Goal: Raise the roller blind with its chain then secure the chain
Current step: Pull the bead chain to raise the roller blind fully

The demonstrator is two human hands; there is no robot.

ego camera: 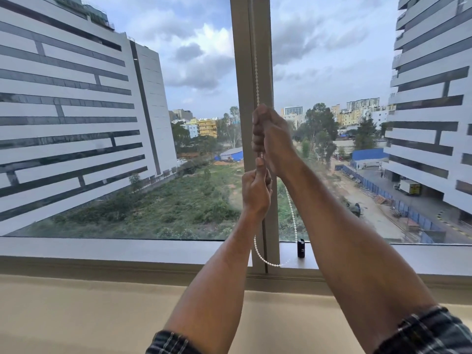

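Plaid sleeves (424,333) reach up; both fists clench the bead chain (257,80).
Light, limp, slippery: right hand (268,139) above left hand (255,192).

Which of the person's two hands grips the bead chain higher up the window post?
The right hand, fisted around the bead chain in front of the window post. The left hand holds the chain directly beneath it.

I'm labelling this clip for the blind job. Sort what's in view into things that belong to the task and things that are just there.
Belongs to the job:
- white beaded plastic chain, its loop hanging to the sill
- right hand, upper grip on the chain
- left hand, lower grip on the chain

Just there:
- beige window mullion
- grey window sill
- small black cylindrical object standing on the sill
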